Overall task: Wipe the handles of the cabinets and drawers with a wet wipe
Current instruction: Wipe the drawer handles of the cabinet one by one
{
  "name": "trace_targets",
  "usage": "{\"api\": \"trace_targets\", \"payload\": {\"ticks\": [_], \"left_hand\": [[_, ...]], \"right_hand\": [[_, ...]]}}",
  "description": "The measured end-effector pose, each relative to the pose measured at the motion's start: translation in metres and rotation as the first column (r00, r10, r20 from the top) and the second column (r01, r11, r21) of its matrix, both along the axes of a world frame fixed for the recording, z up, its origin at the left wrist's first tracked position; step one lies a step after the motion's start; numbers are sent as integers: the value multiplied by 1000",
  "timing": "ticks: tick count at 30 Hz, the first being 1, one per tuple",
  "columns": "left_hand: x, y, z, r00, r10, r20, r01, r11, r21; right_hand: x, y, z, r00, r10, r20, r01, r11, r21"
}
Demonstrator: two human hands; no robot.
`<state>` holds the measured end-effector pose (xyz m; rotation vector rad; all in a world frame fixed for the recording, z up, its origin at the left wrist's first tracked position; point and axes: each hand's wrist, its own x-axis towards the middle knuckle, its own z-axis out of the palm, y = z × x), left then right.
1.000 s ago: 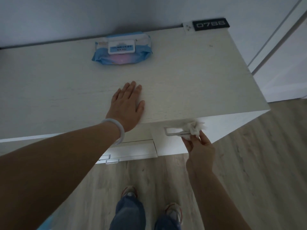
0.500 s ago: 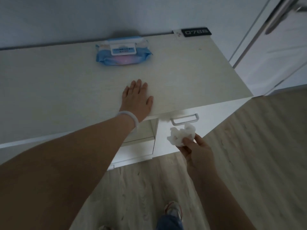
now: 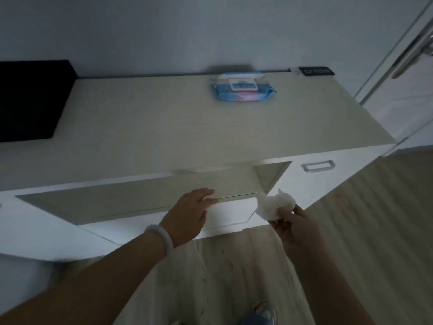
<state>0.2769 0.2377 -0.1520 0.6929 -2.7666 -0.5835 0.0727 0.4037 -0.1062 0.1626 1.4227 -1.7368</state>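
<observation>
Two hands: right hand point(image 3: 296, 227) pinches one wet wipe point(image 3: 275, 205); left hand point(image 3: 187, 213) spread flat.

Bare arms; a pale bangle point(image 3: 161, 238) circles the left wrist.

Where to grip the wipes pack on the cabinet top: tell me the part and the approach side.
Grip the wipes pack across its soft blue sides, coming from above. It lies flat on the cabinet top near the wall, rigid lid flap up, so both sides are clear.
</observation>
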Motion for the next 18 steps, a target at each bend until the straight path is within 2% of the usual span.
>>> {"api": "trace_targets", "payload": {"ticks": [3,6,8,10,15,18], "left_hand": [[58,-8,-25,982,169,81,-171,985,22],[102,-11,-53,915,357,189,-379,920,98],[119,-9,-70,873,421,245,-455,885,100],[127,-12,-90,863,420,280,-455,888,71],[122,-40,-132,903,313,294,-333,943,19],[114,-68,-158,936,204,288,-198,979,-51]], "right_hand": [[27,-9,-19,997,73,30,-75,996,55],[52,-21,-43,983,179,46,-182,980,85],[64,-29,-58,974,216,64,-223,967,120],[75,-40,-80,967,251,43,-255,951,175],[98,-65,-149,962,274,-17,-258,923,286],[115,-78,-188,954,260,-152,-190,911,365]]}}
